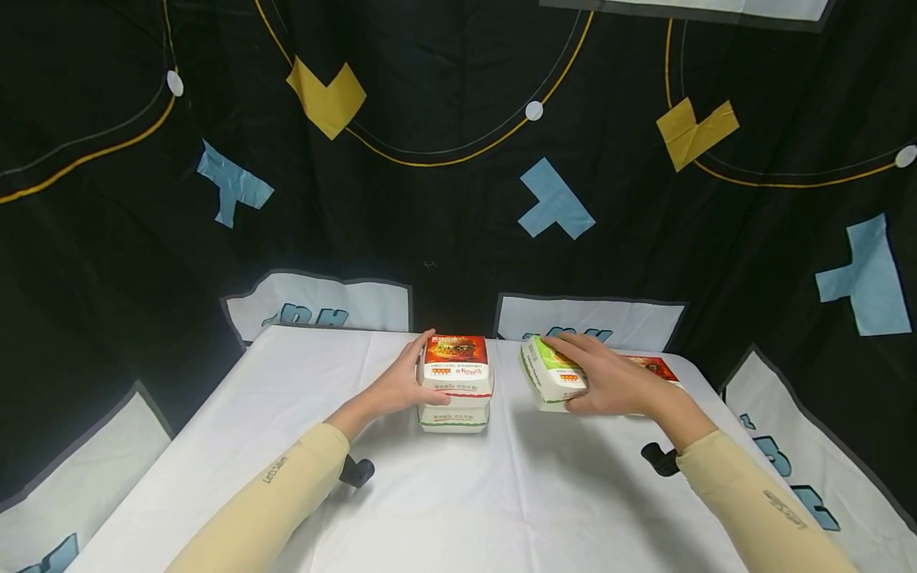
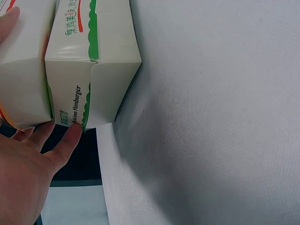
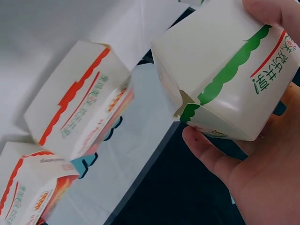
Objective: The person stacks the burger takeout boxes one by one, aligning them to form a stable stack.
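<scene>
Two paper hamburger boxes stand stacked near the table's far edge. The upper box [image 1: 456,374] has a red top with a burger picture; the lower box [image 1: 454,419] has green scalloped trim [image 2: 92,33]. My left hand [image 1: 398,385] grips the stack from its left side, thumb across the front of the upper box and fingers along the side and back. To the right, my right hand [image 1: 609,376] holds a green-topped hamburger box [image 1: 550,376], tilted and raised off the table. Its green trim and white underside show in the right wrist view, with fingers and thumb round it.
Behind my right hand is a red-topped box [image 1: 655,367], partly hidden. The right wrist view shows two red-trimmed boxes, one nearer the middle [image 3: 70,98] and one at lower left [image 3: 28,173]. A white cloth covers the table [image 1: 444,501]; a black curtain [image 1: 458,223] hangs behind it.
</scene>
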A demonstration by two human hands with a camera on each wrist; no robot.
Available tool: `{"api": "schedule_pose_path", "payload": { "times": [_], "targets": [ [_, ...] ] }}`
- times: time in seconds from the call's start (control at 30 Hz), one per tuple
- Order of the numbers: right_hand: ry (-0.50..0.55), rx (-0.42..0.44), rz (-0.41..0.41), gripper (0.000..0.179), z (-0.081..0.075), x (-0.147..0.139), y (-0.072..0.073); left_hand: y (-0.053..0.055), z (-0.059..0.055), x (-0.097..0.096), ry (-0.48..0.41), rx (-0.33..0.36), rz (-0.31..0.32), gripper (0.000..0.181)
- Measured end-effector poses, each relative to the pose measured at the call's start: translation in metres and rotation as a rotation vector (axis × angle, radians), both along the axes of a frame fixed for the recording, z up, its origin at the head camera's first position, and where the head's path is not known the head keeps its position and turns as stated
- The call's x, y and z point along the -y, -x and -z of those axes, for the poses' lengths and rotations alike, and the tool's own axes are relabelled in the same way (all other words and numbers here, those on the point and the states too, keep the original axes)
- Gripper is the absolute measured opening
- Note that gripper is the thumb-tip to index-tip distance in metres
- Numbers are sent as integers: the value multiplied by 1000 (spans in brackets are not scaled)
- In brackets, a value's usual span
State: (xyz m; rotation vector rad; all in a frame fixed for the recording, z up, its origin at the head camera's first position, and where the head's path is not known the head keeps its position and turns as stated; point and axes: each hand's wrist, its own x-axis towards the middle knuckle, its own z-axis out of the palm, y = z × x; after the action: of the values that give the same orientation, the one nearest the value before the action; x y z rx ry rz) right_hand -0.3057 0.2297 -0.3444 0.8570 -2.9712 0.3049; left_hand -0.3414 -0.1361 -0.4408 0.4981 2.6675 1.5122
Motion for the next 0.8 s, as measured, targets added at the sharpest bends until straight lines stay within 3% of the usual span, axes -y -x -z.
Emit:
{"api": "schedule_pose_path", "payload": {
  "times": [0.43, 0.8],
  "targets": [
    [-18, -31, -49, 96, -7, 18, 8, -1, -1, 1, 2, -2, 6, 120],
    [-23, -36, -45, 95, -14, 30, 11, -3, -1, 1, 4, -6, -4, 120]
  ]
}}
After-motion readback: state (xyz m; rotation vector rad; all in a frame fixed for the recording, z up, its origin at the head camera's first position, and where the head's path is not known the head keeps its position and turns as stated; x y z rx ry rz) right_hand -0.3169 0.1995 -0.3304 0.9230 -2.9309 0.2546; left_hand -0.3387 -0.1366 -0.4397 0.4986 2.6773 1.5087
